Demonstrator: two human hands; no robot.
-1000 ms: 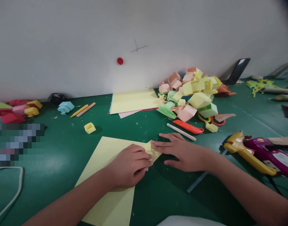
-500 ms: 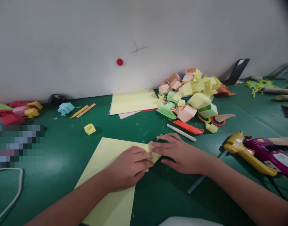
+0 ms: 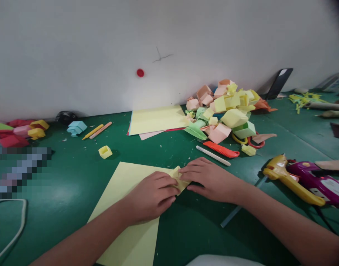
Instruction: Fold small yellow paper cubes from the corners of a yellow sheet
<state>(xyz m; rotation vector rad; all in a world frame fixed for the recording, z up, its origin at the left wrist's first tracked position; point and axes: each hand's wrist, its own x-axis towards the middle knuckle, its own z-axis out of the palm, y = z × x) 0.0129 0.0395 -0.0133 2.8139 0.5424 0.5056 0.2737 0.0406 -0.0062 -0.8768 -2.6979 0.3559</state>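
A small piece of folded yellow paper (image 3: 183, 184) lies on the green table between my hands, partly hidden by the fingers. My left hand (image 3: 151, 195) has its fingers curled onto the paper's left side, gripping it, while the wrist rests over a large yellow sheet (image 3: 122, 184). From the right, my right hand (image 3: 209, 179) reaches across with fingers stretched out, their tips touching the paper's upper right part; its thumb is apart from them, near the paper's right corner. A small yellow paper box (image 3: 105, 152) sits beyond the large sheet.
Folded paper boxes (image 3: 223, 107) are heaped at the back right, with a red cutter (image 3: 221, 149) and white stick (image 3: 213, 155) before them. A yellow glue gun (image 3: 292, 181) lies right. Stacked sheets (image 3: 158, 120) touch the wall; two coloured pens (image 3: 97, 131) lie left.
My right hand's fingers have drawn closer together. The left fingers have shifted slightly left on the folded paper, leaving more of its lower right showing.
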